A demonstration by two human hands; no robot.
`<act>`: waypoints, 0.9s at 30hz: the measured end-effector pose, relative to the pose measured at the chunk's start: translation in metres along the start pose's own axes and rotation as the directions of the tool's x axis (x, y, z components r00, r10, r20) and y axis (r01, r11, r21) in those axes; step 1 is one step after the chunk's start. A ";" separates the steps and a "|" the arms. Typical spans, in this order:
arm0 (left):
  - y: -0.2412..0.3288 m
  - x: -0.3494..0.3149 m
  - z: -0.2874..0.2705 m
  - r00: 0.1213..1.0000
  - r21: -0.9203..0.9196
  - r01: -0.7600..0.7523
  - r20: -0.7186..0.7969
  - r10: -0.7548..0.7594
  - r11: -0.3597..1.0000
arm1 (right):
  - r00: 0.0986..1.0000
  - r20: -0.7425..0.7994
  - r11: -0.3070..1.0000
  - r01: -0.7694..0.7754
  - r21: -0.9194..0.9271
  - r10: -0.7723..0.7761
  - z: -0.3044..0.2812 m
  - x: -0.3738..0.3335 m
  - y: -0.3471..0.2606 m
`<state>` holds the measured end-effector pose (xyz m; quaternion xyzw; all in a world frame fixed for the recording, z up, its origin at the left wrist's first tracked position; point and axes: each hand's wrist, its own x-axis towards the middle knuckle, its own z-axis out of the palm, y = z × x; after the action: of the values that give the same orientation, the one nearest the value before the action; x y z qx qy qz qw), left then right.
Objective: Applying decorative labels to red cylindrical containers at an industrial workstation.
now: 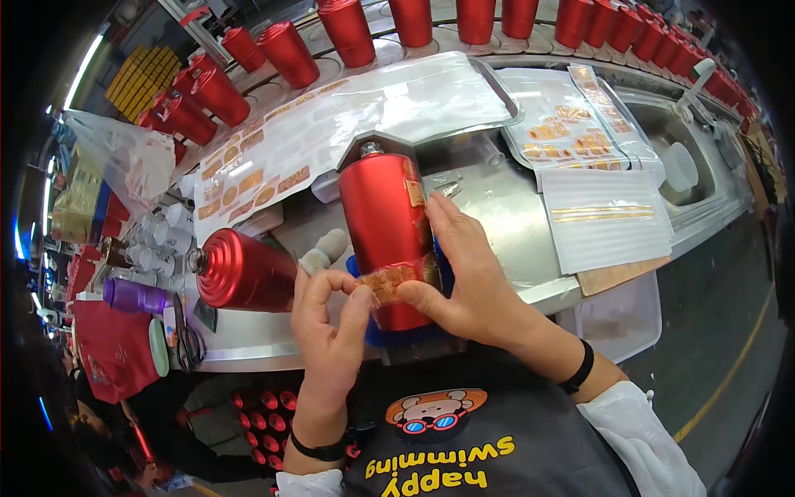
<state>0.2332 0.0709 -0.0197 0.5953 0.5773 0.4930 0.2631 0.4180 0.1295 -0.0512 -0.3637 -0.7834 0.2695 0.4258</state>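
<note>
A glossy red metal bottle (377, 207) with a silver neck lies in front of me on a blue support (389, 338), its neck pointing away. A gold label on clear film (389, 283) spans its lower part. My left hand (325, 331) pinches the left end of that label between thumb and forefinger. My right hand (474, 277) grips the bottle's right side, fingers stretched along it, thumb pressing on the label. Another gold label (414, 193) sits higher on the bottle. A second red bottle (244, 269) lies to the left, beside my left hand.
Sheets of gold labels (265, 157) cover the steel bench's far side. More lie on a tray (571, 132) and a white sheet (609, 219) at right. Red bottles (348, 33) line a conveyor behind. Scissors (189, 335) and a purple bottle (132, 296) are left; a sink (696, 145) is far right.
</note>
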 end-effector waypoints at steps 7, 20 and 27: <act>-0.017 -0.004 -0.001 0.998 -0.011 -0.023 0.056 0.023 1.000 | 1.000 0.004 0.997 0.019 -0.081 -0.019 0.007 0.003 0.001; -0.016 -0.006 -0.001 0.997 -0.068 0.077 0.033 -0.075 0.995 | 1.000 0.010 0.997 0.016 -0.074 -0.015 0.010 0.004 -0.001; 0.001 0.000 0.001 0.988 0.083 -0.152 -0.010 0.153 0.985 | 1.000 0.003 0.998 -0.008 -0.061 0.008 0.012 0.003 0.002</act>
<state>0.2350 0.0705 -0.0190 0.6440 0.5519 0.4925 0.1951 0.4075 0.1318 -0.0572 -0.3793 -0.7904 0.2477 0.4124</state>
